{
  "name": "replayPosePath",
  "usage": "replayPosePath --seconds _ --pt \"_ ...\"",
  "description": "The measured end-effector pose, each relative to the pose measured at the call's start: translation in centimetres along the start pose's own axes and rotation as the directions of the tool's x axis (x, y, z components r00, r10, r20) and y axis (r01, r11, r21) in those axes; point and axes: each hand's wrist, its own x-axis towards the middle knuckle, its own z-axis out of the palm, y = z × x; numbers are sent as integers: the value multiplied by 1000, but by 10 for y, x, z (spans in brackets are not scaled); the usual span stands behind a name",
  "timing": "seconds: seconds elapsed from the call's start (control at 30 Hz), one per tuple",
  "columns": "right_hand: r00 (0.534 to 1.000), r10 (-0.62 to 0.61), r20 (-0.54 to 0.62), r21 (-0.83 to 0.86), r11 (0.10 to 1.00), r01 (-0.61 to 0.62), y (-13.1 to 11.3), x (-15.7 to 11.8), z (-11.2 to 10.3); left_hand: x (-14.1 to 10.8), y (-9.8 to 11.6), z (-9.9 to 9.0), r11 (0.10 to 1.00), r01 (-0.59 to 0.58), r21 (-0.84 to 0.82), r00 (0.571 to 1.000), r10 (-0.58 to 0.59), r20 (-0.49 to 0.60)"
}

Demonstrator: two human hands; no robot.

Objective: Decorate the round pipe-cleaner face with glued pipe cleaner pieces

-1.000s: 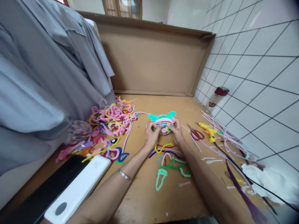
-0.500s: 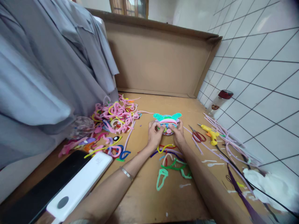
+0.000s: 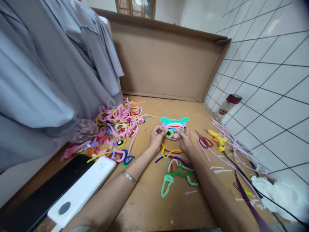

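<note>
Between my two hands is a round pipe-cleaner animal face [image 3: 174, 125] with green ears, pink and blue bands, a yellow-green ringed eye and a pink round nose. My left hand [image 3: 157, 137] pinches its left edge between thumb and fingers, close to the eye. On the other side my right hand [image 3: 185, 138] grips the right edge, its thumb over the front and its fingers hidden behind. Just below the hands, loose pipe cleaners [image 3: 178, 173] in yellow, blue, red and green lie on the table, with a green loop [image 3: 167, 186] nearest me.
A tangled pile of pink pipe cleaners [image 3: 123, 119] lies left, behind a white power bank [image 3: 83, 191] and a black slab [image 3: 45, 196]. Red-handled scissors [image 3: 204, 141], a yellow glue gun [image 3: 218, 140], lilac stems [image 3: 231, 138] and a jar [image 3: 228, 106] are at right. Cardboard [image 3: 166, 61] stands at the back.
My left hand has shifted slightly left and its fingers have moved toward the face's edge, so the ringed eye shows more. My right hand keeps its grip.
</note>
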Motion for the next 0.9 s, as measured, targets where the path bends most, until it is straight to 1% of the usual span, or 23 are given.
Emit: replayPosePath --seconds 0.1,0.4,0.5,0.63,0.77,0.9 --pt "1000 -7 4 -6 1000 7 0 0 0 0 0 -2 1000 2 15 1000 -2 17" --pt "1000 -7 3 -3 1000 7 3 -1 0 2 -3 -6 1000 3 4 1000 -3 14" --pt "1000 -3 26 -18 1000 4 3 -1 0 2 -3 -7 1000 17 -13 1000 -17 16" --pt "996 20 90 46 999 -24 2 3 -1 7 -5 -10 998 43 -37 999 -43 -7" --pt "991 61 119 142 987 -78 1 8 -8 14 -6 -15 989 100 -105 994 -104 -30" --pt "981 115 156 120 984 -135 3 11 -15 18 -4 -19 982 117 -148 992 -123 -27"
